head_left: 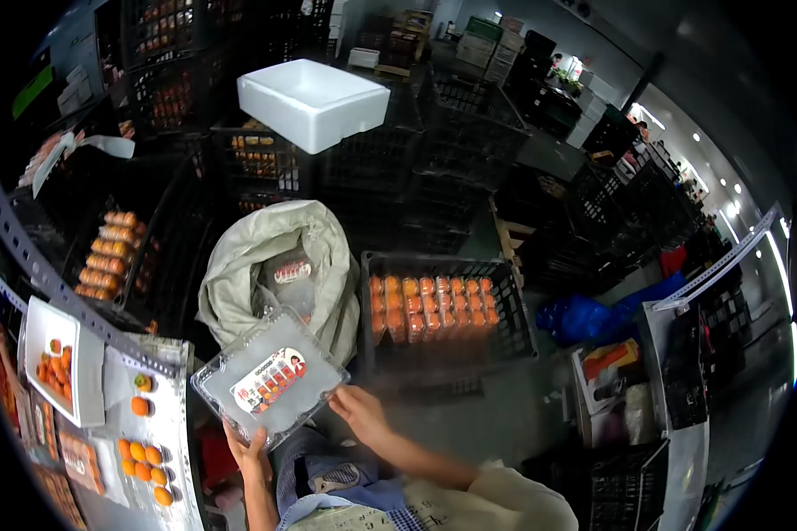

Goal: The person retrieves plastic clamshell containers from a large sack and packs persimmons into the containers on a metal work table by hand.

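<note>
A clear plastic fruit box with a printed label of orange fruit and a figure is tilted in front of my body. My left hand grips its lower edge, thumb on the upper face. At the box's right corner, my right hand has its fingers closed on the rim. Just behind the box stands an open pale woven sack with more clear labelled packaging inside. To the right, a black crate holds rows of clear packs of orange fruit.
On the left bench lie loose orange fruits and a white foam box of persimmons. An empty white foam box sits on stacked black crates. A blue bag and a carton are at right. People are far off.
</note>
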{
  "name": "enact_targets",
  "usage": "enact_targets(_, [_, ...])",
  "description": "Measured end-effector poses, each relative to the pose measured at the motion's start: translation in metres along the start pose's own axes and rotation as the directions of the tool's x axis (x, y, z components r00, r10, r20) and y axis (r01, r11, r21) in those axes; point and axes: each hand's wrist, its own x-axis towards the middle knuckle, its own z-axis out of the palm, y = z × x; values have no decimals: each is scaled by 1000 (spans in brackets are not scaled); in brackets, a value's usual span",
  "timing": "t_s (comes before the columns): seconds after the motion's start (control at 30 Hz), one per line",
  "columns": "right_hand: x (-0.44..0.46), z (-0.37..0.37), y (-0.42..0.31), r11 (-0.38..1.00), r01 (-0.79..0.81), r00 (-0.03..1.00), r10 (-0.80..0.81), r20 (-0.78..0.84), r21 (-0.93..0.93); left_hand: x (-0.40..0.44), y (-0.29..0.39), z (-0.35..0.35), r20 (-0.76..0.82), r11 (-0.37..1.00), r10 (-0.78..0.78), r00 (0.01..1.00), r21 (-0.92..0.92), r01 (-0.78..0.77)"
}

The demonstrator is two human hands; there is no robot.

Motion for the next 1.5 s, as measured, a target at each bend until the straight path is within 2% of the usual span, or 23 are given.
enact_targets(0.07, [-4, 11, 18, 999, -1, 1000, 2, 22, -53, 1, 13, -16, -10, 1000, -13, 1000, 17, 13])
enact_targets(0.1, [36, -9, -45, 992, 33, 999, -34, -10, -119, 32, -29, 41, 18, 995, -30, 999, -91, 31])
enact_targets(0.2, [49, 20, -35, 999, -13, 996, 10, -85, -33, 59, -10, 32, 45, 995, -72, 996, -73, 75])
enact_targets(0.4, [93, 36, -51, 974, 40, 987, -73, -140, -222, 108, -15, 50, 101, 980, -160, 982, -108, 170])
enact_targets(0.5, [117, 40, -56, 958, 110, 985, -141, -100, -266, 131, -17, 58, 137, 975, -182, 974, -104, 197])
enact_targets(0.6, [128, 44, -63, 888, 178, 981, -194, 6, -424, 145, -22, 52, 133, 962, -254, 958, -71, 265])
enact_targets(0.7, [132, 63, -80, 723, 334, 939, -312, 146, -605, 156, -23, 59, 178, 977, -202, 963, -32, 211])
enact_targets(0.73, [138, 67, -81, 876, 181, 979, -206, -8, -446, 158, -20, 64, 172, 978, -190, 967, -55, 202])
enact_targets(0.77, [147, 63, -80, 881, 141, 985, -172, -27, -452, 158, -9, 74, 163, 976, -190, 968, -76, 204])
enact_targets(0.87, [160, 78, -88, 931, 185, 983, -181, 41, -314, 160, -6, 79, 132, 947, -256, 958, -164, 276])
enact_targets(0.97, [164, 78, -93, 935, 147, 989, -142, 40, -323, 155, -39, 74, 98, 981, -145, 985, -114, 155])
enact_targets(1.1, [180, 62, -82, 920, 121, 992, -96, 86, -372, 153, -35, 80, -13, 961, -225, 974, -167, 220])
enact_targets(1.17, [177, 87, -83, 906, 78, 996, -57, 64, -416, 162, -28, 91, -52, 948, -199, 979, -264, 179])
enact_targets(1.2, [173, 90, -75, 932, 31, 995, 4, 97, -360, 168, -27, 99, -64, 934, -190, 980, -319, 161])
enact_targets(1.23, [175, 86, -62, 885, 103, 971, 10, 240, -454, 172, -28, 104, -77, 918, -182, 980, -370, 141])
enact_targets(1.3, [165, 92, -49, 747, 98, 952, 123, 282, -657, 177, -40, 110, -104, 908, -228, 968, -381, 173])
enact_targets(1.33, [162, 99, -39, 830, 75, 974, 58, 218, -552, 178, -41, 114, -113, 898, -249, 962, -398, 186])
enact_targets(1.43, [176, 77, -29, 842, 56, 979, 60, 195, -536, 178, -45, 115, -80, 850, -307, 948, -470, 236])
enact_targets(1.5, [180, 70, -33, 843, -59, 982, 146, 123, -534, 180, -61, 114, -93, 857, -300, 949, -463, 226])
